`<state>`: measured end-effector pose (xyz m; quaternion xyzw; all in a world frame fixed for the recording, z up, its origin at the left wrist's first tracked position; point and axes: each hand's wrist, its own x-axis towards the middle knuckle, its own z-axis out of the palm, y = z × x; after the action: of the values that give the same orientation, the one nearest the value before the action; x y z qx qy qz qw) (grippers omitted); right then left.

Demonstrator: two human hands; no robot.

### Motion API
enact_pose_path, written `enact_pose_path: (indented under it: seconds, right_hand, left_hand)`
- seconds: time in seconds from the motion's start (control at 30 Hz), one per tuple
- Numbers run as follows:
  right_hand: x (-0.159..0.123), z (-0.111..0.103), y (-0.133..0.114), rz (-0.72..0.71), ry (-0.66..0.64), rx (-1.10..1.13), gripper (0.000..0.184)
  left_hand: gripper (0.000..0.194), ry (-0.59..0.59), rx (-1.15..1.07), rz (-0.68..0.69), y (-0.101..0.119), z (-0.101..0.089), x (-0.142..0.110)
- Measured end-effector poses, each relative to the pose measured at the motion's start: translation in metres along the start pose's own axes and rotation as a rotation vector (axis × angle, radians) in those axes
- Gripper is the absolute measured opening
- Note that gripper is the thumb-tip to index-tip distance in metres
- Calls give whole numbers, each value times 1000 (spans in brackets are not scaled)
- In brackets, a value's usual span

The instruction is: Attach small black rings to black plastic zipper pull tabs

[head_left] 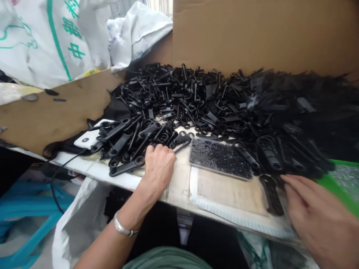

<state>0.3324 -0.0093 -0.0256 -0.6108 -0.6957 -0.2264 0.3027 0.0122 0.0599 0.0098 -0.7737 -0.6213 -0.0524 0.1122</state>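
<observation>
The near-right black part [272, 197] looks light and stiff, best held mid-length; whether the right hand's [316, 215] or left hand's [159, 163] fingers clamp anything, I cannot tell.

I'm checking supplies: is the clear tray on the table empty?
Not empty: small black pieces spread across the clear tray; how full, I cannot tell.
</observation>
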Motion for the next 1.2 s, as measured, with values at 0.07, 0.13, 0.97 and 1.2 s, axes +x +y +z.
enact_pose_path:
  seconds: [0.07, 0.13, 0.97, 1.2]
  right_hand:
    - [0, -3, -8, 6, -1, 44, 23]
    - [2, -7, -18, 1, 5, 81, 21]
    - [99, 37, -92, -46, -830, -43, 11]
    - [98, 37, -87, -63, -822, -26, 18]
  left_hand:
    - [21, -17, 0, -10, 2, 1, 6]
    - [23, -23, -5, -18, 1, 1, 9]
    - [8, 106, -627, 350, -12, 8, -68]
    - [7, 68, -697, 338, -10, 7, -64]
